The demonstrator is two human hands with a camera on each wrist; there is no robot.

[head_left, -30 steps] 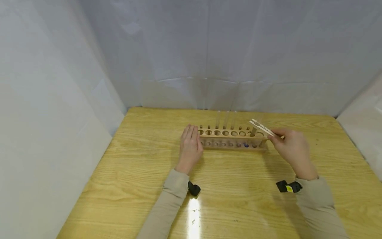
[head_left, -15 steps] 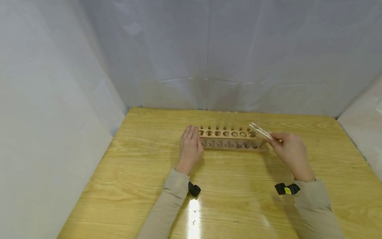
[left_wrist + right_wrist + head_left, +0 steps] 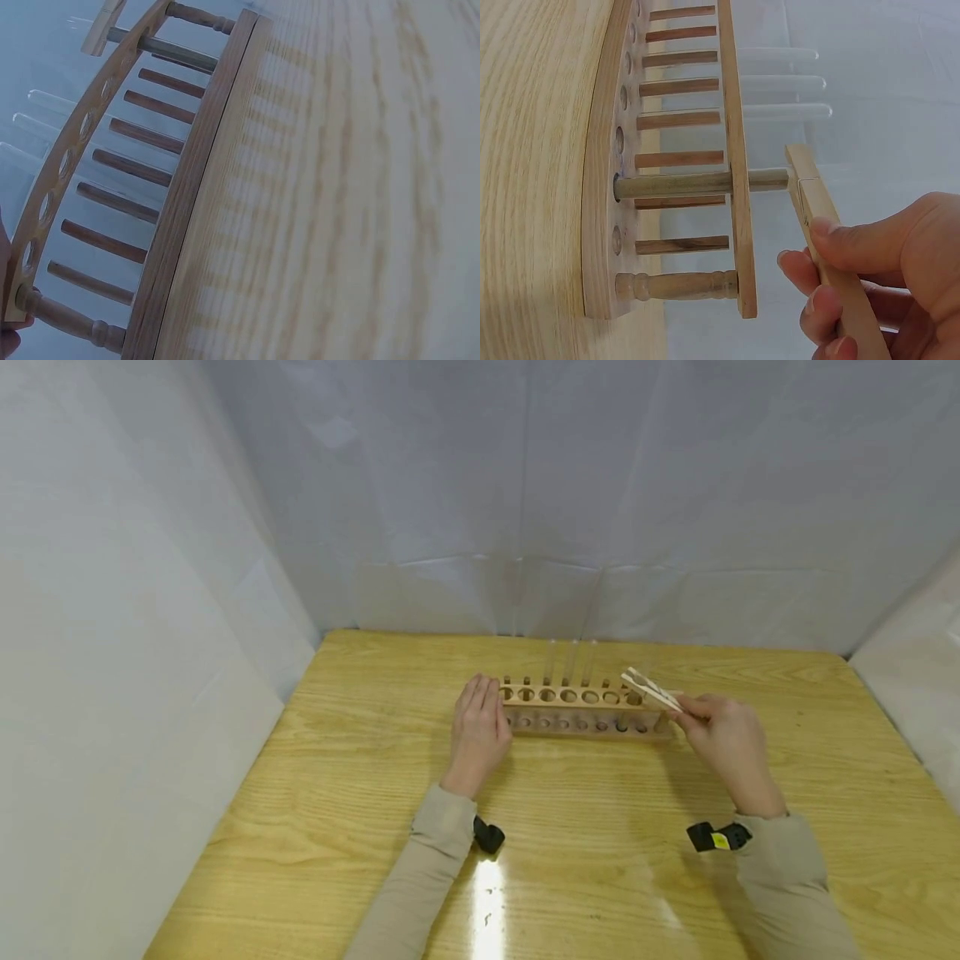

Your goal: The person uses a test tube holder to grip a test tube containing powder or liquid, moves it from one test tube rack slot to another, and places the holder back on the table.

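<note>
A wooden test tube rack stands upright on the table. At its left end my left hand grips the top bar; only fingertips show in the left wrist view. My right hand pinches a wooden test tube clamp between thumb and fingers at the right end. The clamp's jaws are around the upper part of a test tube filled with murky greenish-grey liquid. That tube passes through the rack's top hole, its bottom at a hole in the base. Its glass above the clamp is hard to see.
Several wooden drying pegs line the back of the rack, and clear empty tubes sit upside down on some of them. A turned post supports the right end. Pale sheeting hangs behind the wooden table.
My right hand has moved slightly down and left with the clamp, and the tube sits lower in the rack. The blue spot at the base hole has darkened. My left hand stays put.
</note>
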